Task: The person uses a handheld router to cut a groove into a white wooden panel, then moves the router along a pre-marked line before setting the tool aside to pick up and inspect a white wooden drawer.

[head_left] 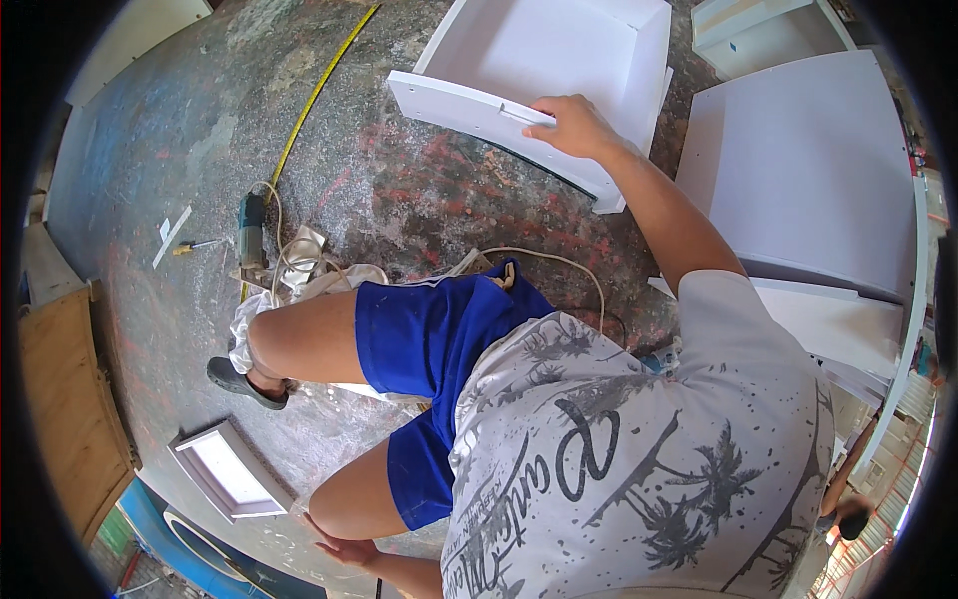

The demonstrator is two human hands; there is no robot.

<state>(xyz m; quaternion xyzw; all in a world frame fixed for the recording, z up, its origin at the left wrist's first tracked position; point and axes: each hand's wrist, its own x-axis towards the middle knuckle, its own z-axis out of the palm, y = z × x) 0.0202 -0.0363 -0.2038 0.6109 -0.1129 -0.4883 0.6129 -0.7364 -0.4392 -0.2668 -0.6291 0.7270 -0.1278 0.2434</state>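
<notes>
My right hand (574, 127) reaches out to a white drawer (539, 45) at the top of the view. Its fingers curl over the top edge of the drawer's front panel, beside a small slot. Down at the lower left, my left hand (344, 547) is beside my bent knee, fingers stretched and apart, with nothing seen in it. A small white rectangular frame (232, 469) lies on the floor near that knee. By my other leg is a teal corded power tool (251, 225), with crumpled whitish material (304, 270) next to it.
A yellow tape measure blade (319, 85) runs across the stained floor. A screwdriver (190, 247) and a white strip (172, 238) lie left of the tool. White cabinet panels (798, 170) and another drawer (768, 40) stand at right. A wooden box (70, 399) is at left; another person (848, 519) is far right.
</notes>
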